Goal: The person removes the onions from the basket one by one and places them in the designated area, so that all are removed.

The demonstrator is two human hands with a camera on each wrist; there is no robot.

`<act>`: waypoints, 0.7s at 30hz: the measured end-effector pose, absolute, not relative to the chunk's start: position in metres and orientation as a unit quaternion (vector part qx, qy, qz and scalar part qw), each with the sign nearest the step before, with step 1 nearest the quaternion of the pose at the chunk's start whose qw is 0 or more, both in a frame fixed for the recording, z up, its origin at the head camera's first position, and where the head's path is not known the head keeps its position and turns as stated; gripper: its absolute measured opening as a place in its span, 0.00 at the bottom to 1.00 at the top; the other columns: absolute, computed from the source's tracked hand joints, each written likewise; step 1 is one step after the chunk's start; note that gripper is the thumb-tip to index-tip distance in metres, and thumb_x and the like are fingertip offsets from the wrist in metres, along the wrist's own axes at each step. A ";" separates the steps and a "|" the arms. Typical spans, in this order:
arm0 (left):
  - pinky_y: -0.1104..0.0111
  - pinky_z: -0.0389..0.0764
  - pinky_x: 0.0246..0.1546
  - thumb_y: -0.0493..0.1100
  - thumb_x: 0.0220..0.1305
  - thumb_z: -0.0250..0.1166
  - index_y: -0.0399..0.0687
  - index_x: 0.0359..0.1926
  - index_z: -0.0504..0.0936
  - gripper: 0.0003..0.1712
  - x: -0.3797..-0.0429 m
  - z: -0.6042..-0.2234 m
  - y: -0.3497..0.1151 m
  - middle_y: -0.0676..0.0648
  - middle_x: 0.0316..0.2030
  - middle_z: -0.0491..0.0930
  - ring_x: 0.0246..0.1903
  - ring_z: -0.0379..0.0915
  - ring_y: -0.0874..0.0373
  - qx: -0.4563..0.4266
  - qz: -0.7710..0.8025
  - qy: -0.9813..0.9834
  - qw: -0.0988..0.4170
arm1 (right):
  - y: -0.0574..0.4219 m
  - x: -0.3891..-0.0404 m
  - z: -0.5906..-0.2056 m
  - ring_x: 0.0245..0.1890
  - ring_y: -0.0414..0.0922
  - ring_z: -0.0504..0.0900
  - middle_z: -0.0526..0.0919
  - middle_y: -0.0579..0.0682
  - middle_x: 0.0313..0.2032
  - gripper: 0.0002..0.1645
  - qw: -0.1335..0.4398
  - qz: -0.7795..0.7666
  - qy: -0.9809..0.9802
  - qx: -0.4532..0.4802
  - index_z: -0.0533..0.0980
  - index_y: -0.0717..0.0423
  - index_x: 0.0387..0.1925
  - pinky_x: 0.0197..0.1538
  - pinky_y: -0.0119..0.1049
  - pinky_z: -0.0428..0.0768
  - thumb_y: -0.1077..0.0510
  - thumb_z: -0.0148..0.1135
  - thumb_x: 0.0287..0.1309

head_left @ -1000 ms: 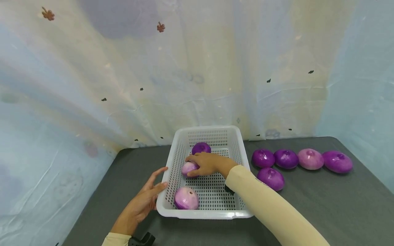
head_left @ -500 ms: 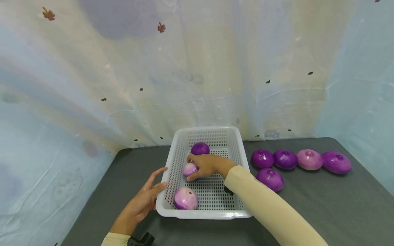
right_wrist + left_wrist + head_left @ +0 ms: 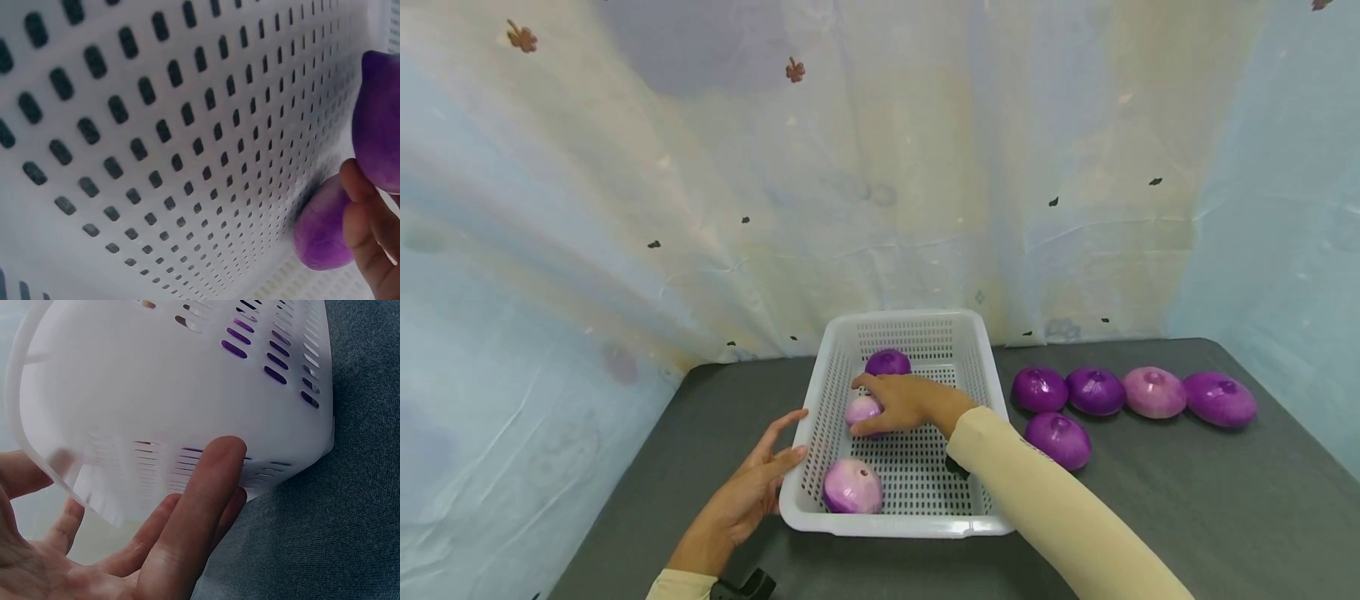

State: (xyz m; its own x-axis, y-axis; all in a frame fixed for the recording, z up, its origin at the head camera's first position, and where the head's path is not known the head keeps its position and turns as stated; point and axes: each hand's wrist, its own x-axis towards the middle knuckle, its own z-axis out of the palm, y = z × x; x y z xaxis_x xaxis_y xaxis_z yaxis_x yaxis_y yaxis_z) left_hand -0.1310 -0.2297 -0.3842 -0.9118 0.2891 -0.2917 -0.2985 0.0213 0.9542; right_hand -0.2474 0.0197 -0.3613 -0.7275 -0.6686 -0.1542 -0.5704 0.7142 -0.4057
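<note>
Well, from where I stand, the person's right hand (image 3: 904, 402) is down inside the white basket (image 3: 895, 524), thumb and fingers closed around a pale purple onion (image 3: 861, 408) near the left wall. A darker onion (image 3: 887, 362) sits just beyond it, and a pink-white onion (image 3: 853, 487) lies in the basket's near left corner. The left hand (image 3: 748, 483) pinches the basket's left rim, with fingers against the outer wall. To the right, on the grey cloth (image 3: 1187, 508), four onions (image 3: 1096, 391) make a row, while a purple onion (image 3: 1058, 440) lies nearer the person, by the row's left end.
</note>
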 end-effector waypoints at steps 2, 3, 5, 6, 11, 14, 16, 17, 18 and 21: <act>0.48 0.83 0.41 0.50 0.75 0.55 0.72 0.74 0.48 0.36 -0.130 -0.385 -0.229 0.31 0.73 0.56 0.54 0.78 0.48 -0.005 0.700 0.683 0.210 | 0.019 -0.247 -0.360 0.67 0.50 0.74 0.73 0.49 0.68 0.50 0.132 -0.177 0.914 -0.340 0.60 0.41 0.73 0.64 0.55 0.74 0.25 0.59 0.55; 0.48 0.83 0.41 0.50 0.75 0.55 0.72 0.74 0.48 0.35 -0.130 -0.385 -0.230 0.31 0.73 0.56 0.54 0.78 0.49 -0.005 0.701 0.682 0.210 | 0.019 -0.247 -0.360 0.67 0.50 0.73 0.72 0.49 0.68 0.51 0.125 -0.182 0.915 -0.339 0.60 0.42 0.73 0.65 0.55 0.74 0.25 0.60 0.55; 0.48 0.83 0.41 0.50 0.75 0.55 0.72 0.74 0.47 0.35 -0.130 -0.385 -0.230 0.31 0.73 0.56 0.54 0.78 0.49 -0.002 0.700 0.682 0.211 | 0.019 -0.247 -0.359 0.68 0.50 0.72 0.71 0.49 0.69 0.52 0.108 -0.194 0.916 -0.333 0.60 0.42 0.73 0.66 0.55 0.73 0.25 0.61 0.54; 0.48 0.83 0.41 0.50 0.75 0.55 0.72 0.74 0.47 0.35 -0.130 -0.385 -0.230 0.32 0.73 0.56 0.54 0.78 0.49 -0.003 0.700 0.683 0.211 | 0.019 -0.248 -0.359 0.68 0.50 0.72 0.70 0.49 0.70 0.52 0.097 -0.197 0.918 -0.329 0.60 0.42 0.73 0.66 0.55 0.72 0.25 0.62 0.53; 0.48 0.84 0.41 0.51 0.75 0.55 0.72 0.74 0.47 0.36 -0.131 -0.385 -0.229 0.32 0.73 0.56 0.54 0.78 0.49 -0.007 0.697 0.686 0.209 | 0.017 -0.252 -0.360 0.68 0.49 0.72 0.69 0.48 0.70 0.55 0.044 -0.208 0.924 -0.318 0.59 0.43 0.75 0.67 0.53 0.71 0.25 0.63 0.51; 0.48 0.83 0.42 0.51 0.75 0.56 0.72 0.74 0.47 0.36 -0.130 -0.386 -0.229 0.32 0.73 0.56 0.55 0.78 0.48 -0.009 0.697 0.686 0.209 | 0.016 -0.252 -0.359 0.68 0.49 0.71 0.69 0.48 0.70 0.56 0.030 -0.225 0.920 -0.321 0.58 0.44 0.75 0.68 0.52 0.71 0.26 0.65 0.51; 0.48 0.83 0.42 0.51 0.75 0.56 0.72 0.74 0.48 0.36 -0.130 -0.386 -0.229 0.32 0.73 0.55 0.55 0.77 0.48 -0.007 0.697 0.686 0.208 | 0.016 -0.252 -0.358 0.68 0.49 0.70 0.68 0.49 0.70 0.56 0.026 -0.235 0.916 -0.323 0.58 0.45 0.75 0.68 0.51 0.71 0.26 0.66 0.50; 0.48 0.83 0.41 0.51 0.75 0.56 0.72 0.74 0.48 0.36 -0.131 -0.386 -0.229 0.32 0.73 0.55 0.55 0.77 0.48 -0.007 0.697 0.686 0.207 | 0.016 -0.251 -0.358 0.68 0.49 0.70 0.68 0.49 0.70 0.57 0.025 -0.238 0.915 -0.323 0.58 0.45 0.75 0.68 0.51 0.71 0.26 0.66 0.50; 0.48 0.83 0.41 0.51 0.75 0.56 0.72 0.74 0.48 0.36 -0.131 -0.386 -0.229 0.32 0.74 0.55 0.55 0.77 0.48 -0.007 0.697 0.687 0.208 | 0.016 -0.251 -0.357 0.68 0.49 0.71 0.68 0.49 0.70 0.57 0.024 -0.242 0.914 -0.324 0.58 0.45 0.75 0.67 0.51 0.72 0.27 0.67 0.50; 0.48 0.83 0.41 0.51 0.75 0.55 0.73 0.75 0.48 0.35 -0.130 -0.386 -0.230 0.32 0.74 0.55 0.55 0.78 0.48 -0.006 0.695 0.688 0.208 | 0.016 -0.250 -0.356 0.66 0.48 0.72 0.68 0.49 0.69 0.57 0.021 -0.244 0.912 -0.328 0.59 0.45 0.74 0.65 0.50 0.74 0.27 0.68 0.49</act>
